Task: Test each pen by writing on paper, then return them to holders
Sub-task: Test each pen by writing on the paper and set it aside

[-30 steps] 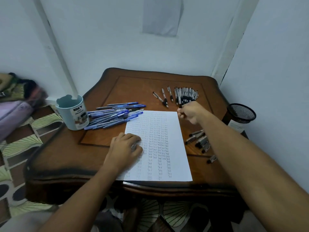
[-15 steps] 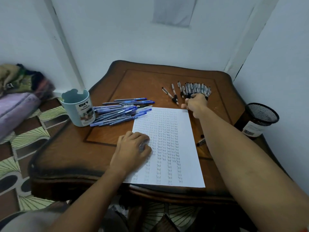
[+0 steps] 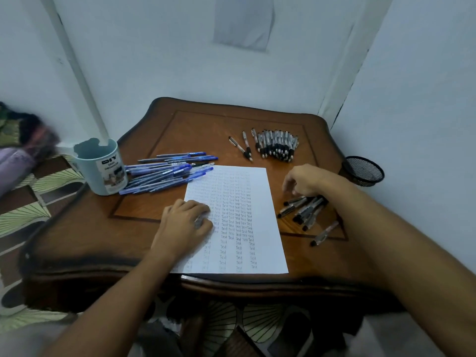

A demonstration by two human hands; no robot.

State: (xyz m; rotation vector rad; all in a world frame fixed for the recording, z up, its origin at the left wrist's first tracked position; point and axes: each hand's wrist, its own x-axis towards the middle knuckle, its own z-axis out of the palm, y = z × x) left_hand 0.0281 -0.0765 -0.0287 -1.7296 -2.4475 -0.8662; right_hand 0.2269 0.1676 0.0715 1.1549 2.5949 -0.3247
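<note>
A white sheet of paper covered with rows of the word "Test" lies on the wooden table. My left hand rests on the sheet's left edge, fingers curled. My right hand hovers with fingers hanging down just above a loose heap of black pens right of the paper; it holds nothing. A tidy row of black pens lies at the table's back. A pile of blue pens lies left of the paper beside a light blue holder. A black mesh holder stands at the right edge.
One black pen lies apart near the front right. White walls close in behind and on the right. A patterned floor and bundled cloth lie to the left of the table.
My right hand has pulled back from the row of black pens at the back and come down over the loose heap at the right. My left hand stayed on the paper.
</note>
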